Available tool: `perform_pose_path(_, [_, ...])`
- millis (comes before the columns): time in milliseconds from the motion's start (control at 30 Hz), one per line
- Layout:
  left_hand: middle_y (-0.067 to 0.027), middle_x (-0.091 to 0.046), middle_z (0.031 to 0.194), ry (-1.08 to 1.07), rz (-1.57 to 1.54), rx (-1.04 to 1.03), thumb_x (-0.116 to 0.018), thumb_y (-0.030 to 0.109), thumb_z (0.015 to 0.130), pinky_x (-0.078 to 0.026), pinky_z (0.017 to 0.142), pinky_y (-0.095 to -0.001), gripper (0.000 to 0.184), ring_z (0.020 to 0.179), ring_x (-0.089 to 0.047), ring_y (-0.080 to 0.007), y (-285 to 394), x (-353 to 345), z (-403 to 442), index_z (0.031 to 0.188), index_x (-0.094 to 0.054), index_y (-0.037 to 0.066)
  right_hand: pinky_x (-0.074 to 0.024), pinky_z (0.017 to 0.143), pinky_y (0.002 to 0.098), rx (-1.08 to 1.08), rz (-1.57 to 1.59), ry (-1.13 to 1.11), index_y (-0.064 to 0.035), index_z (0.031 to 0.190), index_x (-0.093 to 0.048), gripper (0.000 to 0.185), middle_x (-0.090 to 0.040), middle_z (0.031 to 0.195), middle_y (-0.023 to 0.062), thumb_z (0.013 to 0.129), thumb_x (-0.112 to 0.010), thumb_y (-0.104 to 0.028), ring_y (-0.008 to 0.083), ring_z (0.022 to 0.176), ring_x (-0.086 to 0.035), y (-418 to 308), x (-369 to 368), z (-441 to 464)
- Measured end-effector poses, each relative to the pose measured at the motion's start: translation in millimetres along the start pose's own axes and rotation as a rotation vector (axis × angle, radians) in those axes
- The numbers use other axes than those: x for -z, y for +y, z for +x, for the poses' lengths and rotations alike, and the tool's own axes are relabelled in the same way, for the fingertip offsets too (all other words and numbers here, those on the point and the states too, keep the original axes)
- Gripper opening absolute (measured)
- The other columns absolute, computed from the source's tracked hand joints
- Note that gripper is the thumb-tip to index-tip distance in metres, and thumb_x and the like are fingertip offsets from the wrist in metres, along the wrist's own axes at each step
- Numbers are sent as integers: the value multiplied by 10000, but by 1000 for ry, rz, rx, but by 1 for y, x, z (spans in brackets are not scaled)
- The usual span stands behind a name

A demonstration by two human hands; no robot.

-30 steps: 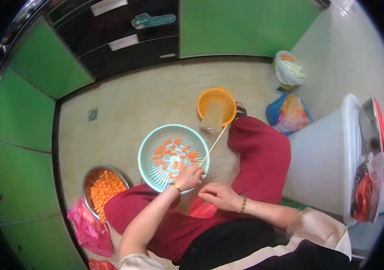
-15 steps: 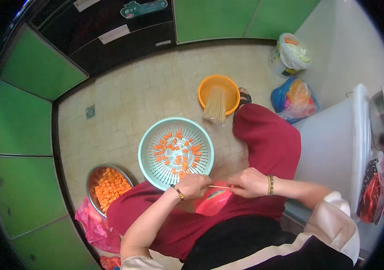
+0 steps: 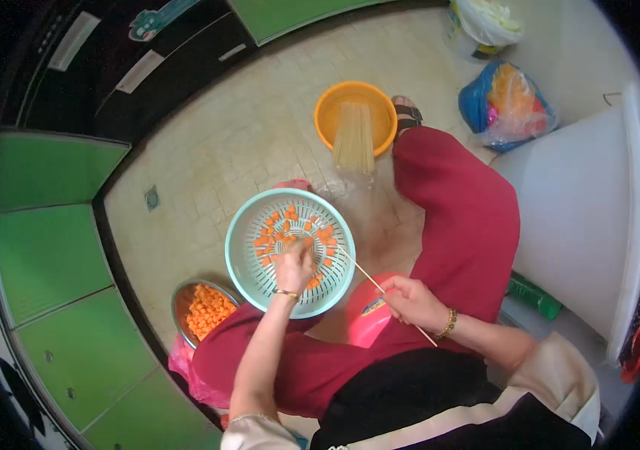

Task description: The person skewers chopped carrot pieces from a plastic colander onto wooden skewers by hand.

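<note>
My left hand (image 3: 294, 264) reaches down into the pale green colander (image 3: 236, 259), fingers curled in among the orange carrot pieces (image 3: 269, 241). Whether a piece is between the fingertips is hidden. A thin wooden skewer (image 3: 366, 274) is pinched in my right hand (image 3: 412, 301), slanting up and left so that its tip lies over the colander's right rim. From this view I cannot tell whether anything is on the tip. Below that hand, between my legs, is a red plastic object (image 3: 365, 315) with a label.
At my left knee stands a metal bowl (image 3: 179, 309) full of carrot pieces, by a pink bag (image 3: 189, 375). Ahead, a bundle of skewers (image 3: 354, 142) leans in an orange basin (image 3: 325, 112). Filled bags (image 3: 511, 105) and a lined bucket (image 3: 477, 34) stand farther right.
My left hand has left the skewer and gone forward into the colander. My right hand keeps the skewer, now tilted diagonally. The camera view has shifted.
</note>
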State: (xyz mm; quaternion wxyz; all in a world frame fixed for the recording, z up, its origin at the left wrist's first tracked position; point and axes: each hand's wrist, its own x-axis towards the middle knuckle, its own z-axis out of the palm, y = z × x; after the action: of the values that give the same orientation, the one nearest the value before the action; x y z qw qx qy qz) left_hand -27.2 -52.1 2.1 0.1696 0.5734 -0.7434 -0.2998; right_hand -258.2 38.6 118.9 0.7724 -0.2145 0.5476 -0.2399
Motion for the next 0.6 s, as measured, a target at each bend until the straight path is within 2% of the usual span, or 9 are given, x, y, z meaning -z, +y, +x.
perform_pose_path(100, [-149,-563,880,-24,118,46,-552,98,688,-446,648,-389,169,739,-554,-306,23,-20,17,850,-564,48,-299,400,171,51,40,-3,-28,920,-487,121,-420,561,-54,837,-435,-99,20,463,-369,-6,6,1])
perform_pose_path(200, [-166,-539,879,44,216,-4,-550,105,706,-435,644,-402,161,760,-533,-340,26,-40,24,857,-555,49,-300,404,171,57,87,26,-26,925,-488,127,-426,571,-50,837,-436,-101,19,470,-373,-5,12,2])
perform_pose_path(333, [-151,-545,875,17,278,6,-560,133,708,-442,628,-391,131,740,-544,-312,20,-40,25,812,-551,56,-310,415,174,78,111,8,-23,927,-489,129,-430,580,-51,834,-432,-92,20,482,-381,5,15,7])
perform_pose_path(367, [-141,-555,828,-27,260,82,-569,136,700,-445,614,-371,126,693,-551,-287,17,-38,23,795,-552,55,-312,417,175,98,111,7,-22,927,-489,130,-432,581,-51,832,-431,-90,19,485,-384,8,12,9])
perform_pose_path(467, [-118,-560,762,45,81,171,-569,139,713,-449,576,-345,127,633,-563,-237,12,-34,12,777,-545,32,-315,418,178,140,74,-13,-15,929,-487,136,-437,585,-51,825,-430,-82,18,491,-392,18,10,12])
perform_pose_path(500, [-91,-562,727,78,-135,258,-552,133,745,-466,542,-309,111,596,-567,-193,1,-40,6,770,-540,26,-316,417,179,150,55,-26,-13,931,-486,139,-438,586,-52,823,-429,-79,18,492,-394,21,10,13])
perform_pose_path(600, [-78,-567,734,66,-1026,747,-536,117,768,-484,533,-279,87,589,-568,-170,11,-21,-7,771,-538,30,-308,409,181,192,-14,-19,-8,937,-486,149,-443,586,-50,816,-432,-76,17,485,-392,27,5,10])
